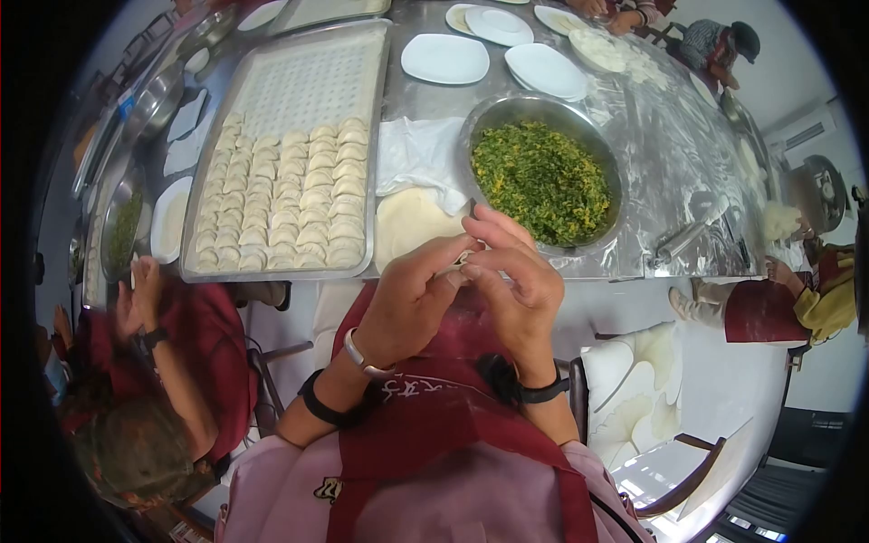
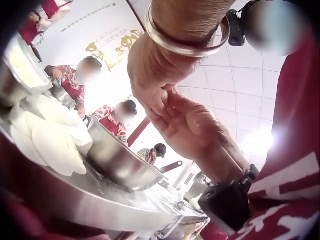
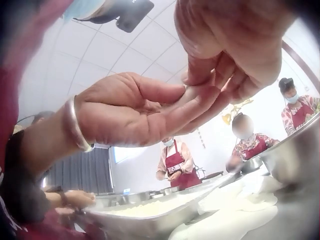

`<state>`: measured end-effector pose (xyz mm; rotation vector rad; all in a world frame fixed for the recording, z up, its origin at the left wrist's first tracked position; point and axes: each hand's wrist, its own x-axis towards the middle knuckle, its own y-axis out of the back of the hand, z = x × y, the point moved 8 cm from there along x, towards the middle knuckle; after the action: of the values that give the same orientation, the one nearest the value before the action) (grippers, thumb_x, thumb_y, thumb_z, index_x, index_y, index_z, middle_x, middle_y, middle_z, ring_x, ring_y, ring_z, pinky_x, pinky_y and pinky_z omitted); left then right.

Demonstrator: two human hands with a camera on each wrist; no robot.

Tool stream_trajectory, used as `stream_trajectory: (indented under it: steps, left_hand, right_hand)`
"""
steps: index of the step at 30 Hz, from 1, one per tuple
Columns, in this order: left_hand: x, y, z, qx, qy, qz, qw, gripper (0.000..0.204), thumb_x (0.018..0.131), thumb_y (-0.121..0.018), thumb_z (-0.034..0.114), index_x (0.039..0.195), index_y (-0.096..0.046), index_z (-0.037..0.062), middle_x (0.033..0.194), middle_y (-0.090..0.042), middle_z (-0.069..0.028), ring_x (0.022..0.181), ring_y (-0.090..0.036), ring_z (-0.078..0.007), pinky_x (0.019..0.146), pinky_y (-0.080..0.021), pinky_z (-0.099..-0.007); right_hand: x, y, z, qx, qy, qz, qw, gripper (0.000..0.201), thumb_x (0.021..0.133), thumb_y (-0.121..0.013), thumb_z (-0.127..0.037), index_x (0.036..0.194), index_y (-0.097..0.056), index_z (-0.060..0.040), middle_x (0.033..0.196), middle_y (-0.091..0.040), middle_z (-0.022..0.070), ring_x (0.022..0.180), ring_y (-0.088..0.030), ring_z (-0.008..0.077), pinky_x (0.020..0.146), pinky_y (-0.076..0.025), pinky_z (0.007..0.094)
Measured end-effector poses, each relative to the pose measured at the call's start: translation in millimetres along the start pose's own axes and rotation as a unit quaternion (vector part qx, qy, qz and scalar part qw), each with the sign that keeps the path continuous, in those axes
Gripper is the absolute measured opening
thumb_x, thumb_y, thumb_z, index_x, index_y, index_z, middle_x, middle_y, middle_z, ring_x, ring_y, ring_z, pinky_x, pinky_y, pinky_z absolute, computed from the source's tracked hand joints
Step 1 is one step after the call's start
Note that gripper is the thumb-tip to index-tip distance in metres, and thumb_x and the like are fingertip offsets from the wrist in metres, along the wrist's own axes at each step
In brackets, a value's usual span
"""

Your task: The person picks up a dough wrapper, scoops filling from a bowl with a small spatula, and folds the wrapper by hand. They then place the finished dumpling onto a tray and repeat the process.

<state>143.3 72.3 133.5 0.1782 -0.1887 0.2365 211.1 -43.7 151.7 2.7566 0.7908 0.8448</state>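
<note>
In the head view my left hand (image 1: 407, 294) and right hand (image 1: 520, 294) meet in front of the table edge, fingertips together. Between them they pinch a small dumpling (image 1: 463, 260); only a sliver of its pale dough shows, the fingers covering the rest. Both wrist views show the fingers and thumbs curled in against each other. Just beyond the hands lie round, flat dough wrappers (image 1: 412, 222), partly beneath a white cloth (image 1: 421, 154). A steel bowl (image 1: 612, 149) of chopped green and yellow filling (image 1: 541, 181) stands behind my right hand.
Left of the wrappers, a metal tray (image 1: 372, 181) carries rows of folded dumplings (image 1: 308, 199). White plates (image 1: 444, 59) sit farther back. A cleaver-like tool (image 1: 688, 237) lies near the right table edge. Another person's hands (image 1: 136, 294) work at the left, and a chair (image 1: 634, 380) stands at the right.
</note>
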Motion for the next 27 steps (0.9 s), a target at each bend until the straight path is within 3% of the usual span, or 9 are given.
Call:
stream_trajectory:
  steps: [4,7,10,13,16,22,27]
  left_hand:
    - [3,3,-7,0.013,0.010,-0.037,0.999,0.044,0.088,-0.051,-0.003,0.132,-0.052,-0.0072,0.116,-0.066,-0.0196,0.104,-0.065,-0.0246,0.089,-0.051,-0.0331]
    - [4,4,0,-0.014,-0.010,-0.014,1.000,0.050,0.087,-0.049,-0.005,0.137,-0.047,-0.0075,0.117,-0.065,-0.0198,0.103,-0.066,-0.0248,0.089,-0.051,-0.0332]
    - [1,1,-7,-0.037,0.019,-0.016,0.999,0.053,0.089,-0.051,-0.003,0.141,-0.043,-0.0064,0.118,-0.065,-0.0179,0.103,-0.066,-0.0224,0.089,-0.051,-0.0311]
    - [-1,-4,-2,-0.178,0.078,0.003,0.981,0.051,0.092,-0.056,0.001,0.141,-0.044,-0.0068,0.119,-0.065,-0.0148,0.105,-0.065,-0.0186,0.091,-0.051,-0.0287]
    - [-11,-9,-20,-0.309,0.148,0.031,0.939,0.048,0.093,-0.061,0.002,0.139,-0.048,-0.0050,0.125,-0.061,-0.0146,0.112,-0.060,-0.0175,0.095,-0.051,-0.0285]
    - [-14,-7,-22,-0.337,0.077,0.104,0.933,0.043,0.097,-0.060,0.006,0.136,-0.049,-0.0095,0.125,-0.063,-0.0139,0.111,-0.061,-0.0148,0.094,-0.051,-0.0271]
    - [-14,-5,-9,-0.213,0.037,0.086,0.973,0.039,0.099,-0.057,0.007,0.136,-0.052,-0.0053,0.123,-0.064,-0.0122,0.109,-0.061,-0.0129,0.094,-0.051,-0.0273]
  right_hand:
    - [0,-1,1,-0.073,0.017,-0.014,0.997,0.021,0.073,-0.073,0.001,0.094,-0.073,-0.0004,0.120,-0.068,0.0156,0.124,-0.057,0.0348,0.101,-0.046,0.0412]
    - [4,0,-9,-0.062,-0.004,-0.004,0.998,0.025,0.073,-0.073,0.000,0.099,-0.073,-0.0012,0.125,-0.065,0.0169,0.125,-0.056,0.0358,0.102,-0.046,0.0415]
    - [5,-3,-10,-0.054,-0.001,-0.052,0.997,0.029,0.075,-0.073,0.000,0.103,-0.074,-0.0027,0.128,-0.064,0.0165,0.127,-0.055,0.0349,0.104,-0.045,0.0405]
    - [-2,2,7,0.005,-0.046,-0.019,0.999,0.027,0.078,-0.073,0.000,0.104,-0.073,-0.0019,0.127,-0.065,0.0159,0.129,-0.054,0.0326,0.105,-0.043,0.0398]
    - [-8,4,14,0.142,-0.116,0.059,0.981,0.022,0.081,-0.072,0.000,0.102,-0.073,-0.0011,0.126,-0.065,0.0163,0.129,-0.054,0.0307,0.107,-0.042,0.0404]
    - [-8,-5,11,0.173,-0.109,0.085,0.975,0.014,0.082,-0.072,-0.002,0.096,-0.073,-0.0006,0.123,-0.066,0.0178,0.128,-0.055,0.0311,0.107,-0.041,0.0409]
    - [-6,-1,5,0.133,-0.061,0.073,0.987,0.012,0.082,-0.072,-0.002,0.094,-0.072,-0.0003,0.120,-0.068,0.0175,0.126,-0.056,0.0315,0.105,-0.042,0.0406]
